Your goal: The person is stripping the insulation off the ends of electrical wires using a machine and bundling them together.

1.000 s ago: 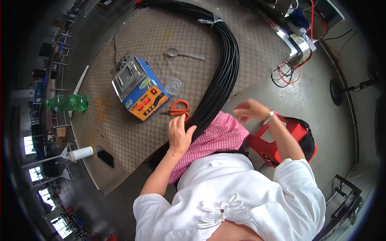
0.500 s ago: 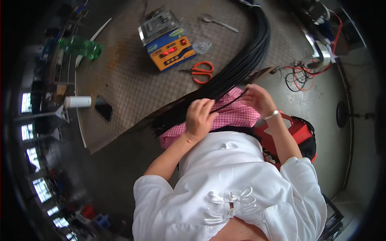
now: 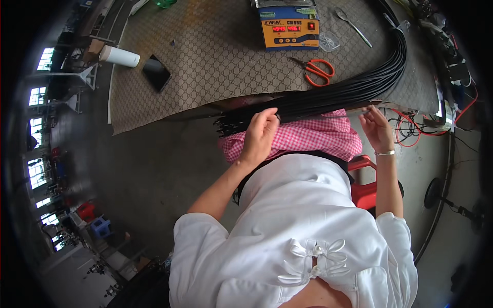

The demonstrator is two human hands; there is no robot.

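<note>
Black cable bundle (image 3: pixel 328 100) runs frame ctr to upper right, off the counter (image 3: pixel 215 61) edge onto lap. Left hand (image 3: pixel 261 134) clenched on loose ends; right hand (image 3: pixel 376 128) pinches one strand. Prob. limp, slick; best held near ends.

Soft, even daylight fills the scene, brightest on the white shirt (image 3: pixel 303 226), which verges on glare. Windows (image 3: pixel 38 97) at the left rim glow pale. Shadows are faint beneath the table (image 3: pixel 205 66). Fisheye distortion bends straight edges, and a black vignette rings the frame; the rim is smeared, the centre sharp.
</note>
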